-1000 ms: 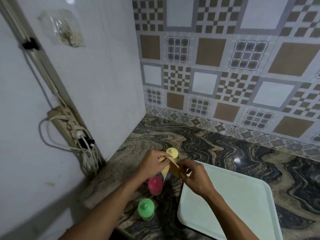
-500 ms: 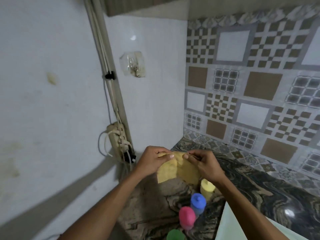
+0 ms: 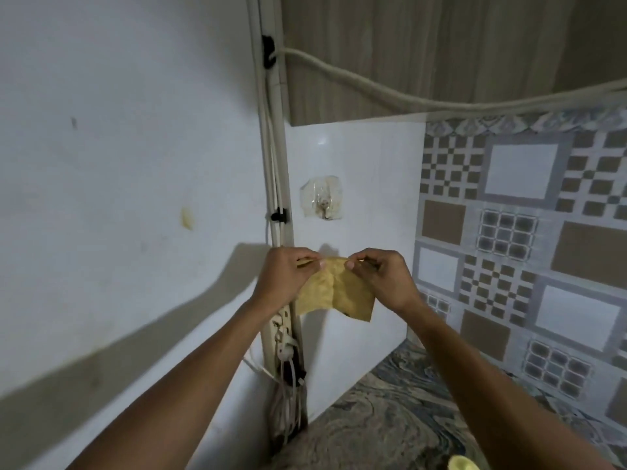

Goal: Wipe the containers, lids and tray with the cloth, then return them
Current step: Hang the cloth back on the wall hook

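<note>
White wall (image 3: 356, 184) behind: my left hand (image 3: 285, 276) and right hand (image 3: 383, 279) pinch the cloth (image 3: 334, 293) (yellow, hanging) by its top edge.

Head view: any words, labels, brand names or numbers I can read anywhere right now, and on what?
None: no readable text shows anywhere in this view.
Yellow cloth, held up by the left hand and right hand: plain, no print.
Power strip on the wall: any marking too small to read.
Adhesive hook: no lettering visible.
Patterned tiles: geometric shapes only.
</note>
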